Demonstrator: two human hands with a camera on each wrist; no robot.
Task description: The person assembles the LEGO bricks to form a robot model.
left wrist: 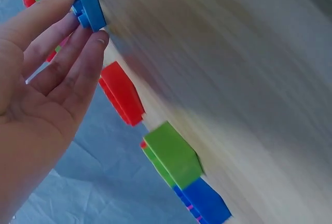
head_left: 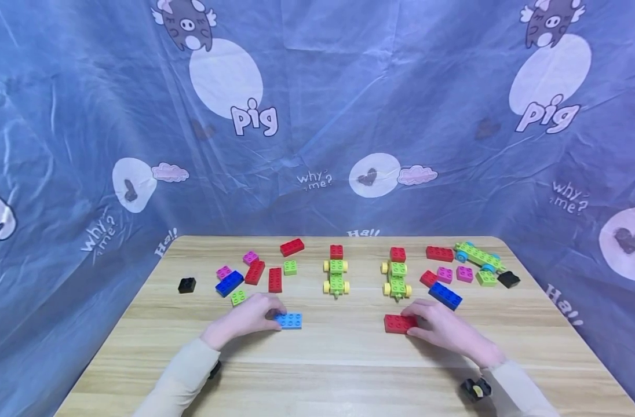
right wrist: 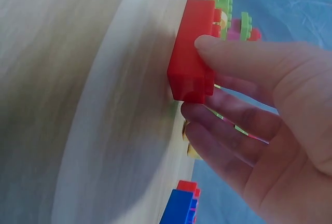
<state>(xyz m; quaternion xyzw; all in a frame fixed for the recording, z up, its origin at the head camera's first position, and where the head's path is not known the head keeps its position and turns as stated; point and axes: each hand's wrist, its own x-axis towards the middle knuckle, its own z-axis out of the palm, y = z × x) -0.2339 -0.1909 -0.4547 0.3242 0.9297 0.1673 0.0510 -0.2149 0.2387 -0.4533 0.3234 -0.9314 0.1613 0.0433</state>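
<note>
My left hand (head_left: 256, 315) pinches the left end of a light blue toy building brick (head_left: 291, 321) near the table's middle. In the left wrist view the thumb lies along one side of that blue brick (left wrist: 91, 3). To the right, my right hand (head_left: 440, 327) grips a red building brick (head_left: 397, 324) by its right end. The right wrist view shows the thumb on the side of this red brick (right wrist: 192, 47), with the other fingers around its far side and end. Beyond the hands stand two green wheeled cars (head_left: 336, 278), each with yellow wheels and a red brick behind.
Left of the cars lie loose bricks, among them a dark blue brick (head_left: 229, 284) and a black brick (head_left: 187, 285). On the right are another dark blue brick (head_left: 445, 296), pink bricks (head_left: 464, 274) and a green base with blue wheels (head_left: 479, 256). A blue curtain (head_left: 317, 208) hangs behind the table.
</note>
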